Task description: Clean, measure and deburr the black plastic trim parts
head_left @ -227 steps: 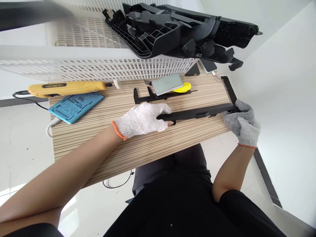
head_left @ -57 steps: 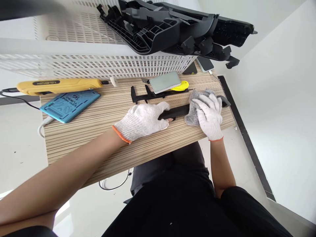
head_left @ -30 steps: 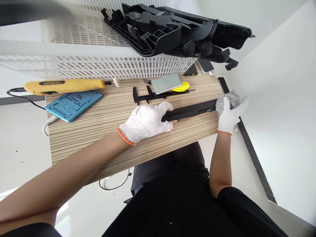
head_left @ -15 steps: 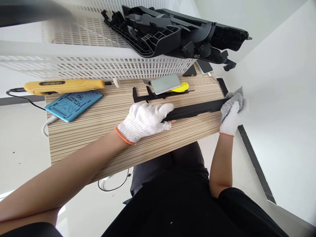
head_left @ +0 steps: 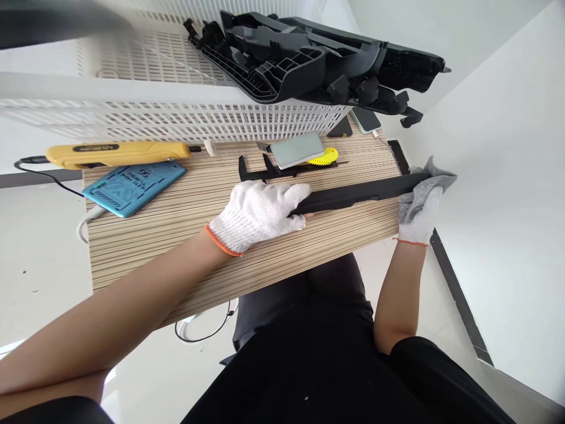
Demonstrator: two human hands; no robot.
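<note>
My left hand (head_left: 262,215), in a white knit glove with an orange cuff, is closed around the near end of a long black plastic strip (head_left: 362,193). The strip reaches to the right across the wood-grain table. At its far end my right hand (head_left: 419,215), gloved the same way, grips a grey cloth (head_left: 426,185) that wraps over the strip's tip. The cloth hides most of the right fingers. Behind the strip lie a black caliper (head_left: 265,172), a yellow-handled cutter (head_left: 326,156) and a pale flat block (head_left: 298,151).
A white perforated basket (head_left: 176,121) stands along the back, with black plastic parts (head_left: 309,65) jutting over its rim. A yellow corded tool (head_left: 119,154) and a blue box (head_left: 135,187) lie at the left. Phones (head_left: 365,119) rest at the back right, near the white wall (head_left: 507,176).
My right hand has slid outward to the right with the cloth, baring more of the strip's far end. My left hand and the strip have hardly moved.
</note>
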